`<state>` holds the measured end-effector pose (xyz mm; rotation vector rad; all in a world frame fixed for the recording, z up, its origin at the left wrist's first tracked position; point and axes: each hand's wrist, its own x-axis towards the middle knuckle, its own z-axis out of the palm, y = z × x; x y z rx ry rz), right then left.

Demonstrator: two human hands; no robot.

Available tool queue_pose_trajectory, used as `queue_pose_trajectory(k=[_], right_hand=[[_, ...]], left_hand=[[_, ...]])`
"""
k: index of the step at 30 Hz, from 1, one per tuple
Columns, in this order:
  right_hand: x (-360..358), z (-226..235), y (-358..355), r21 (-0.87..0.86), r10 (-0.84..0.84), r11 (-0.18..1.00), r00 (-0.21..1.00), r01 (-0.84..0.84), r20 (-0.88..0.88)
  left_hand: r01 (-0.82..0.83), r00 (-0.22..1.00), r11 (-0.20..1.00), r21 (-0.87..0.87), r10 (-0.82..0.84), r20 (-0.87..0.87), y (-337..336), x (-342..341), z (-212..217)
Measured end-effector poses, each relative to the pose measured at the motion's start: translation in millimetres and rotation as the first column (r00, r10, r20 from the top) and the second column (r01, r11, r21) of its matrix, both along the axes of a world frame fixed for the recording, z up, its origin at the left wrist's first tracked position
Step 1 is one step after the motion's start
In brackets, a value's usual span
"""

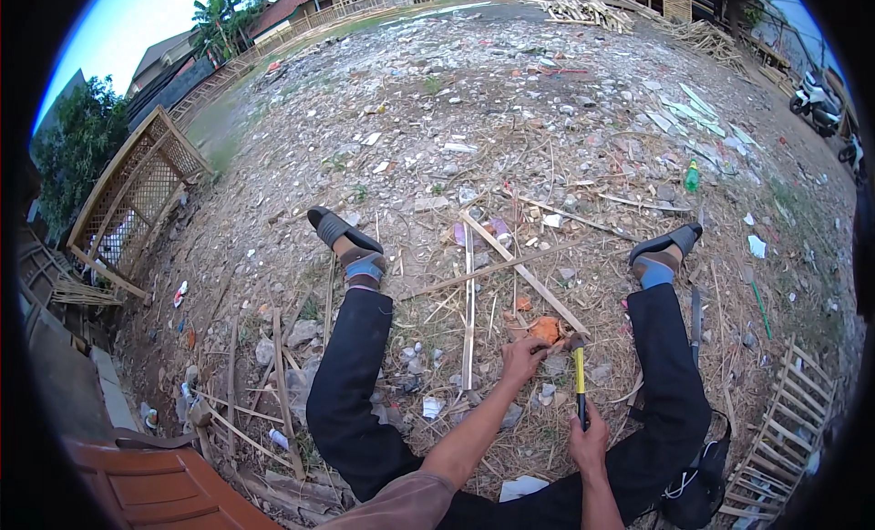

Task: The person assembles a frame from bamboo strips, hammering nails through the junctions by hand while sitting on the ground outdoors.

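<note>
1. The hammer [580,373], yellow-handled, stands upright between the person's outstretched legs, its head just beside the near end of a long slat [524,273].
2. The right hand [589,441] is closed round the hammer's handle.
3. The left hand [523,357] presses fingers down on the ground just left of the hammer head; what it pinches cannot be told.
4. An orange scrap [545,329] lies just beyond the hammer head.

Yellow-handled hammer [579,377] upright, head on crossed bamboo slats [524,273]
</note>
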<state>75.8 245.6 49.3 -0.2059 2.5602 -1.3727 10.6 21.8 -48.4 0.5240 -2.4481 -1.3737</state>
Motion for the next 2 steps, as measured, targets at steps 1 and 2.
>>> queue_pose_trajectory(k=[1, 2], right_hand=[[-1.1, 0.6, -0.1, 0.005, -0.006, 1.000, 0.999, 0.006, 0.040], [-0.4, 0.0, 0.8, 0.007, -0.007, 1.000, 0.999, 0.007, 0.042]], left_hand=[[-0.010, 0.999, 0.999, -0.036, 0.009, -0.032, 0.9, 0.2, 1.6], [-0.004, 1.000, 1.000, -0.015, 0.003, -0.031, 1.4, -0.3, 2.6]])
